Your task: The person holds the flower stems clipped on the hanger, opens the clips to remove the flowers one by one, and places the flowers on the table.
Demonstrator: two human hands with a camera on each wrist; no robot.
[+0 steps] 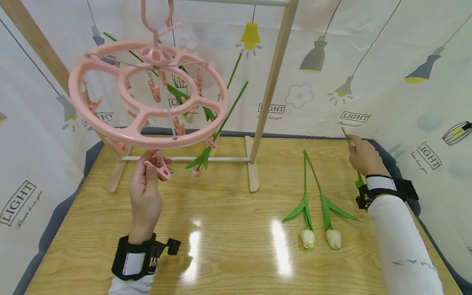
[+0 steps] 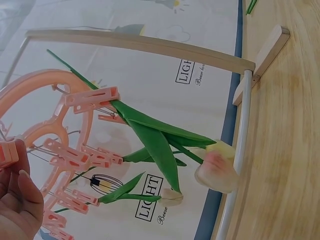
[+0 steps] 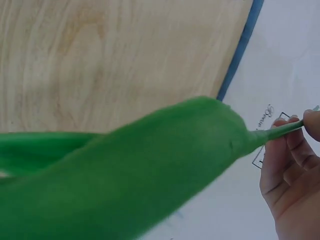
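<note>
My left hand [image 1: 145,180] pinches a pink clothespin [image 1: 162,167] at the front rim of a round pink hanging dryer [image 1: 147,141]. Only part of that clothespin [image 2: 7,152] shows in the left wrist view. On the right, my right hand [image 1: 366,157] grips the green stem [image 3: 285,130] of an artificial tulip between thumb and fingers. Its big green leaf [image 3: 165,160] fills much of the right wrist view; the bloom is mostly hidden behind my wrist. Several tulips hang bloom-down from the dryer's clips, including a pink-and-white tulip [image 2: 217,167].
Two white tulips [image 1: 307,239] [image 1: 333,239] lie on the wooden table [image 1: 228,229], stems pointing away. A wooden stand with an upright post [image 1: 274,82], a foot [image 1: 252,168] and a white crossbar [image 1: 221,159] surrounds the dryer. Lamp-printed cloth [image 1: 391,98] hangs behind.
</note>
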